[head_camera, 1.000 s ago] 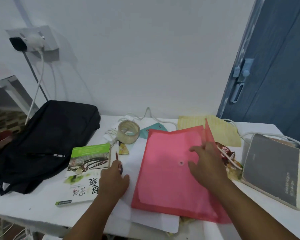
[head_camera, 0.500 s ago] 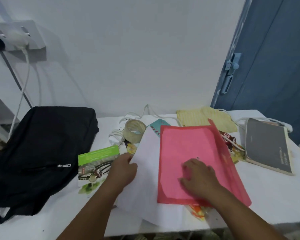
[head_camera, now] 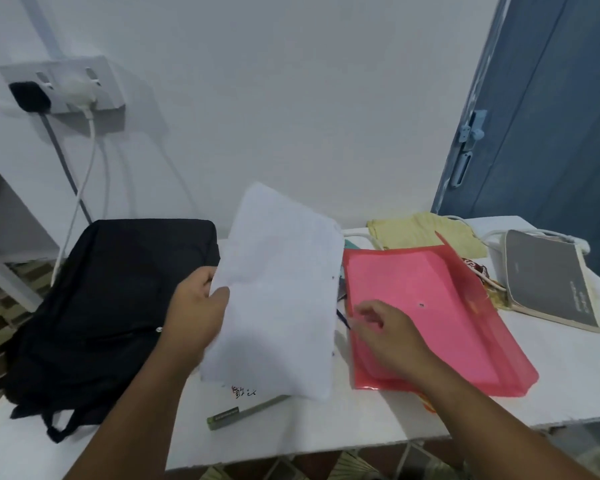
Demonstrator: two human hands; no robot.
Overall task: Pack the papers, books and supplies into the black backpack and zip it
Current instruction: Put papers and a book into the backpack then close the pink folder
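I am holding the white papers up off the table with my left hand, pinching their left edge between thumb and fingers. I think they are very light and floppy; the top corner is already bending over, so a hold on one edge lets them sag, and taking them nearer the middle of the long side should be steadier. They are standing almost upright just right of this hand, above a book that is lying near the front edge of the table.

My right hand is resting on the left part of the pink folder, fingers loosely spread and gripping nothing. The folder looks thin, smooth and probably slippery. The black backpack is lying flat at the left side of the table, just beside my left hand; I cannot tell if it is unzipped.
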